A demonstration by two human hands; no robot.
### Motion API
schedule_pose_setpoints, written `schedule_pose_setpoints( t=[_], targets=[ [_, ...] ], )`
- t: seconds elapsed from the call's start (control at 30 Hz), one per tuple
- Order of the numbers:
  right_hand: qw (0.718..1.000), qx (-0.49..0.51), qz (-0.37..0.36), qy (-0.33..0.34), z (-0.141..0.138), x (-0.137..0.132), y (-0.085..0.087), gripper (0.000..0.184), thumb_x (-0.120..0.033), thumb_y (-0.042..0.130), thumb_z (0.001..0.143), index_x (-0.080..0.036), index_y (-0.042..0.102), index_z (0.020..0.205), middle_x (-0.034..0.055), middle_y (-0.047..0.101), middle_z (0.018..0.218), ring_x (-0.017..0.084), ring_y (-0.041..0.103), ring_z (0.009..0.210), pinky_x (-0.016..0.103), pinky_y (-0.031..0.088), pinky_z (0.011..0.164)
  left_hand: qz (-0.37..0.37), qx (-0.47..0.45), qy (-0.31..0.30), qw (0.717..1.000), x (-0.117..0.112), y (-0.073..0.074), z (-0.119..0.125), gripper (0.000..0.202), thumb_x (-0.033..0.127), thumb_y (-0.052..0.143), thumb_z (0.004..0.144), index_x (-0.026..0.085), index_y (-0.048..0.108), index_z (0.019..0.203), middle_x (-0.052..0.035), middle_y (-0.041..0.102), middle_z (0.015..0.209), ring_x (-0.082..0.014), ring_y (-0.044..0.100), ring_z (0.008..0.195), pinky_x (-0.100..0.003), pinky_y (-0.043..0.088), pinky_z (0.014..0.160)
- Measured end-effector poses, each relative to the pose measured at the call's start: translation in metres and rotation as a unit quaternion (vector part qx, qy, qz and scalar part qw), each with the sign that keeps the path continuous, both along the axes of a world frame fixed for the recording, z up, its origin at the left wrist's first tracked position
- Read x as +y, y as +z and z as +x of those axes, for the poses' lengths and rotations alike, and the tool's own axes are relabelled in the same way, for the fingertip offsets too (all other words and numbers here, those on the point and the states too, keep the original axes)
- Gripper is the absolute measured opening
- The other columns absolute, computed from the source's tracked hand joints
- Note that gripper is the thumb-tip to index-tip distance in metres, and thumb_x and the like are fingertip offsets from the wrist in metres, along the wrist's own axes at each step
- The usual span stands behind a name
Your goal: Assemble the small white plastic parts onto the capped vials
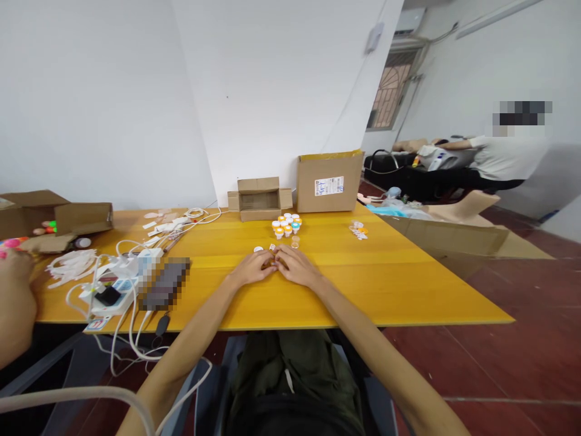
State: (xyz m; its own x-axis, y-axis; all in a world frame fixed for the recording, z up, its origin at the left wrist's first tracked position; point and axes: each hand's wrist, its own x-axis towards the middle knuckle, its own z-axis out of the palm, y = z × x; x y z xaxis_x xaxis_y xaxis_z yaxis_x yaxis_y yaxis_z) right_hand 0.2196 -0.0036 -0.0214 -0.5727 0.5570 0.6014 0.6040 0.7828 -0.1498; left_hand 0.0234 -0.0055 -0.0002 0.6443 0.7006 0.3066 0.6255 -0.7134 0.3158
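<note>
My left hand [254, 267] and my right hand [296, 265] rest together on the yellow table [399, 284], fingertips meeting in a pinch around a tiny item I cannot make out. Just beyond my fingers lie a white cap [258, 249], a small orange piece [272, 246] and a small clear cup [295, 241]. Farther back stands a cluster of several small white and orange capped containers [286, 224]. A few more small pieces [358, 230] lie to the right.
Two open cardboard boxes [259, 198] [329, 181] stand at the table's far edge, another [54, 219] at far left. Cables, a power strip [111, 295] and white strips crowd the left side. Another person's arm [16, 303] is at left; someone sits at back right [503, 158].
</note>
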Motion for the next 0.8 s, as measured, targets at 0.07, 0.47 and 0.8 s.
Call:
schedule_pose_setpoints(
  t=[0.07,0.47,0.8],
  targets=[
    [1.0,-0.003,0.0,0.001,-0.0001,0.0001,0.0,0.012,-0.01,0.055,0.086,-0.022,0.059,0.087,0.0079,0.064,0.107,0.02,0.061,0.099,0.034,0.052,0.086,-0.001,0.001,0.001,1.0,-0.0004,0.0006,0.0001,0.011,0.031,0.054,0.089,0.021,0.058,0.087,-0.0022,0.059,0.076,-0.0197,0.057,0.078,-0.031,0.046,0.076],
    [1.0,0.018,-0.015,0.002,-0.0006,-0.0011,0.0022,0.015,-0.009,0.055,0.085,-0.023,0.059,0.088,0.0069,0.064,0.106,0.02,0.062,0.099,0.034,0.052,0.085,0.006,-0.009,-0.003,1.0,0.0006,-0.0014,0.0,0.012,0.031,0.054,0.09,0.02,0.057,0.085,-0.0024,0.059,0.076,-0.0196,0.057,0.079,-0.031,0.046,0.077],
    [0.997,0.05,-0.05,0.022,-0.0007,-0.0006,0.0008,0.016,-0.009,0.054,0.085,-0.024,0.059,0.086,0.0062,0.063,0.111,0.019,0.062,0.098,0.033,0.051,0.086,0.009,-0.013,-0.011,1.0,0.0019,-0.0022,-0.0003,0.01,0.029,0.054,0.089,0.021,0.056,0.084,-0.0019,0.059,0.076,-0.0193,0.057,0.078,-0.031,0.046,0.075]
  ],
)
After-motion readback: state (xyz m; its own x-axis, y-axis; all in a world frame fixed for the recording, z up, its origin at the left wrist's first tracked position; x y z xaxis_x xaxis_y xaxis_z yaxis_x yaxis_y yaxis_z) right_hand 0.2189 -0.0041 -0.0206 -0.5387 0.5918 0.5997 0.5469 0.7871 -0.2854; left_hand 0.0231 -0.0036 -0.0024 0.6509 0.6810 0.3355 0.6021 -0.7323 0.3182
